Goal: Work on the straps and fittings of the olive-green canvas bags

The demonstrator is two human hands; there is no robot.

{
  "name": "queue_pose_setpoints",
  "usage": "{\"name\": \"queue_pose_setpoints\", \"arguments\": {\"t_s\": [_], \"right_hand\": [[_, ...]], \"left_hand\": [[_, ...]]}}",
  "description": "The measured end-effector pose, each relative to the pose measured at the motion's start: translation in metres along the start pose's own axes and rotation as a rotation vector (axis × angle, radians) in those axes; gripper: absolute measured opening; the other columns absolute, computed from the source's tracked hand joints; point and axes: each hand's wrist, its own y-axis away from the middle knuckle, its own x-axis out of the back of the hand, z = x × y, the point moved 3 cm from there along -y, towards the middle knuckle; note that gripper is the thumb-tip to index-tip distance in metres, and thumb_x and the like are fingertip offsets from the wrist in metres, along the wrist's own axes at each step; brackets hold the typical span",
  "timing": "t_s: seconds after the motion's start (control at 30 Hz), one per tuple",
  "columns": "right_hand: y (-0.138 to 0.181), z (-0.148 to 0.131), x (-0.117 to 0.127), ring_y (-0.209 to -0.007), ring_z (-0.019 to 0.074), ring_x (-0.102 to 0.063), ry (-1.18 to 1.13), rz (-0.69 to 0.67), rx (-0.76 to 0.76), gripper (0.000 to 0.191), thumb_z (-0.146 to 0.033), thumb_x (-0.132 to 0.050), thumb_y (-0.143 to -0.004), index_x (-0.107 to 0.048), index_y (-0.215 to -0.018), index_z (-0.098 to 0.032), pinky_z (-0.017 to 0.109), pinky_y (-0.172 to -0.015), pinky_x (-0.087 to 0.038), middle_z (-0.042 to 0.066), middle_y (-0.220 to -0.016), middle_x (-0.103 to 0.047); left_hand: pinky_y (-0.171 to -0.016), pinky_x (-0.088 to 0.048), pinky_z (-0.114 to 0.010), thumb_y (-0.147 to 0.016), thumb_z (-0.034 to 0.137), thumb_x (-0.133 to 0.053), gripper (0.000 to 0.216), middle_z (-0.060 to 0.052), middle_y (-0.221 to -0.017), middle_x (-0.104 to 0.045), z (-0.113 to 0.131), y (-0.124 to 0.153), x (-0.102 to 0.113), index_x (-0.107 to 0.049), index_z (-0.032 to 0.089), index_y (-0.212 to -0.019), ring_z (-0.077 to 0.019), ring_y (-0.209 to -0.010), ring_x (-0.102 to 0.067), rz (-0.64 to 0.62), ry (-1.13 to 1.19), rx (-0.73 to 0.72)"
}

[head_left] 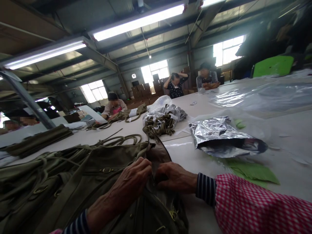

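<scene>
An olive-green fabric bag (92, 169) with brass buckles and a brass zipper (162, 204) lies in front of me, its mouth partly spread. My left hand (133, 177) has its fingers curled on the bag's edge near the opening. Facing it, my right hand (170, 177) pinches the other side of the opening, beside the brown lining (158, 151). Both sets of fingertips are partly hidden in the folds. More olive fabric with straps is heaped at the left, beside the bag.
A silver foil bag (219, 136) gapes on the white table (287, 130), with green sheets (253, 170) near it. Beyond lie bundled olive straps (161, 123) in clear plastic and a large plastic sheet (263, 94). Several people sit around the table's far side.
</scene>
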Motion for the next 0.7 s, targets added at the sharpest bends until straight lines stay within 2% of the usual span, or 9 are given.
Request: {"name": "queue_pose_setpoints", "arguments": {"t_s": [0.13, 0.2, 0.27, 0.33, 0.43, 0.53, 0.63, 0.7], "right_hand": [[-0.004, -0.004, -0.006, -0.068, 0.0135, -0.058, 0.12, -0.018, -0.017, 0.008, -0.021, -0.067, -0.075, -0.065, -0.069, -0.017, 0.023, -0.062, -0.035, -0.001, -0.074, -0.067], [-0.004, -0.006, -0.007, -0.064, 0.0123, -0.056, 0.171, -0.027, 0.009, 0.007, -0.021, -0.066, -0.076, -0.064, -0.07, -0.017, 0.023, -0.059, -0.033, 0.0, -0.072, -0.066], [-0.004, -0.008, -0.005, -0.062, 0.0124, -0.056, 0.256, -0.016, 0.014, 0.008, -0.023, -0.064, -0.077, -0.063, -0.073, -0.017, 0.024, -0.057, -0.031, 0.001, -0.069, -0.066], [-0.006, -0.011, -0.002, -0.063, 0.0144, -0.058, 0.364, -0.006, 0.021, 0.01, -0.025, -0.063, -0.08, -0.064, -0.075, -0.017, 0.025, -0.057, -0.032, 0.003, -0.07, -0.068], [-0.017, -0.011, -0.003, -0.071, 0.0195, -0.066, 0.522, -0.003, 0.042, 0.012, -0.028, -0.06, -0.083, -0.065, -0.085, -0.017, 0.027, -0.058, -0.036, 0.007, -0.081, -0.073], [-0.037, 0.0, -0.008, -0.074, 0.0238, -0.069, 0.647, 0.066, 0.044, 0.024, -0.027, -0.056, -0.085, -0.062, -0.106, -0.015, 0.03, -0.056, -0.042, 0.01, -0.091, -0.074], [-0.053, 0.016, -0.014, -0.082, 0.0274, -0.07, 0.713, 0.151, 0.063, 0.03, -0.027, -0.051, -0.089, -0.058, -0.115, -0.012, 0.034, -0.058, -0.048, 0.012, -0.097, -0.072], [-0.058, 0.023, -0.017, -0.084, 0.0282, -0.069, 0.701, 0.187, 0.076, 0.036, -0.031, -0.051, -0.089, -0.056, -0.118, -0.011, 0.035, -0.057, -0.049, 0.012, -0.099, -0.071]], "left_hand": [[-0.105, -0.039, -0.043, -0.092, 0.003, -0.047, 0.022, -0.007, -0.116, -0.067, 0.005, -0.012, 0.007, -0.06, 0.02, -0.097, -0.0249, -0.132, -0.047, 0.013, -0.146, -0.024], [-0.108, -0.033, -0.047, -0.09, 0.002, -0.048, 0.023, -0.007, -0.112, -0.069, 0.001, -0.021, 0.011, -0.061, 0.02, -0.095, -0.0259, -0.137, -0.043, 0.029, -0.199, -0.012], [-0.103, -0.033, -0.048, -0.089, 0.004, -0.049, 0.021, -0.006, -0.1, -0.071, -0.008, -0.028, 0.013, -0.062, 0.021, -0.088, -0.0265, -0.132, -0.048, 0.021, -0.211, 0.03], [-0.094, -0.037, -0.043, -0.088, 0.009, -0.051, 0.017, -0.004, -0.092, -0.069, -0.021, -0.032, 0.01, -0.063, 0.022, -0.085, -0.0249, -0.118, -0.056, -0.012, -0.153, 0.095], [-0.088, -0.04, -0.035, -0.083, 0.017, -0.055, 0.017, -0.002, -0.097, -0.066, -0.04, -0.033, -0.002, -0.069, 0.025, -0.089, -0.0199, -0.1, -0.061, -0.028, 0.017, 0.194], [-0.086, -0.042, -0.031, -0.078, 0.02, -0.056, 0.023, -0.001, -0.098, -0.063, -0.06, -0.034, -0.014, -0.073, 0.027, -0.091, -0.02, -0.095, -0.062, -0.032, 0.142, 0.269], [-0.085, -0.045, -0.032, -0.083, 0.037, -0.058, 0.022, -0.002, -0.092, -0.066, -0.079, -0.04, -0.023, -0.076, 0.028, -0.09, -0.0239, -0.093, -0.063, -0.046, 0.231, 0.3], [-0.084, -0.047, -0.032, -0.081, 0.043, -0.06, 0.023, -0.001, -0.085, -0.069, -0.089, -0.044, -0.029, -0.077, 0.029, -0.085, -0.0253, -0.091, -0.064, -0.002, 0.249, 0.279]]}}
